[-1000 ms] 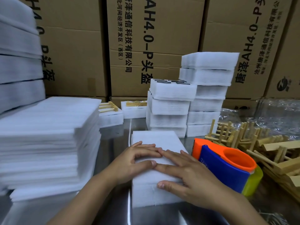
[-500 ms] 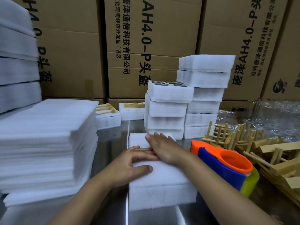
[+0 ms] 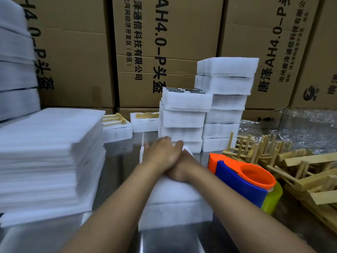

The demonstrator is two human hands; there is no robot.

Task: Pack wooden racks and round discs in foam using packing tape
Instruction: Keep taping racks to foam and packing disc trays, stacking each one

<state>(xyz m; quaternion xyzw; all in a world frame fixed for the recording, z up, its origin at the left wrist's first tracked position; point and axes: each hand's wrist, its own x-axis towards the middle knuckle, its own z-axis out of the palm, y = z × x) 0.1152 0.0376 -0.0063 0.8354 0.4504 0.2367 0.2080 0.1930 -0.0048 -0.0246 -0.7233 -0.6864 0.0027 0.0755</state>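
A white foam package (image 3: 173,198) lies lengthwise on the metal table (image 3: 120,161) in front of me. My left hand (image 3: 160,152) lies flat on its far end with fingers straight. My right hand (image 3: 182,168) presses the foam just behind it, partly hidden under the left hand. An orange and blue tape dispenser (image 3: 242,183) with a yellowish roll stands right of the package, apart from both hands. Loose wooden racks (image 3: 300,170) are piled at the right. Dark round discs (image 3: 184,90) show on top of a stack of foam packages (image 3: 182,119).
A tall pile of foam sheets (image 3: 45,152) fills the left. A higher stack of foam packages (image 3: 226,88) stands behind the dispenser. Two open foam trays with wooden racks (image 3: 116,123) sit at the back. Cardboard boxes (image 3: 164,42) wall the rear; clear plastic (image 3: 300,125) lies at the right.
My left hand has slid forward from the middle of the package to its far end and now overlaps my right hand. The package looks shifted slightly away from me.
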